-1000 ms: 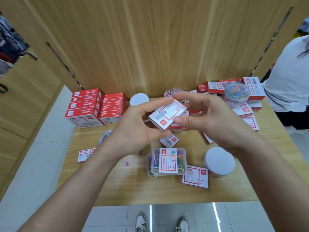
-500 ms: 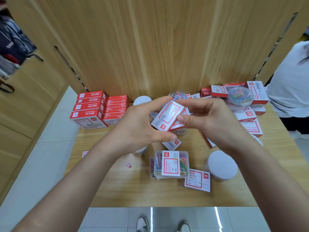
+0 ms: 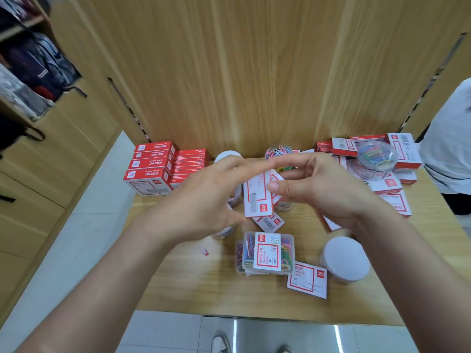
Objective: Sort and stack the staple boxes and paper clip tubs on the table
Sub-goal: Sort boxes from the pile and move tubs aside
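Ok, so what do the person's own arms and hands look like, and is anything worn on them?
Both arms are bare as far as the frame shows, with no sleeve on the left forearm or the right forearm. The left hand and right hand are ungloved. No ring, watch or bracelet shows on the sides facing the camera. The nail on the right thumb looks short and plain.

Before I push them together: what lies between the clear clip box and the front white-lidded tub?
A red-and-white box lies partly in that gap, nearer the front edge; head view.
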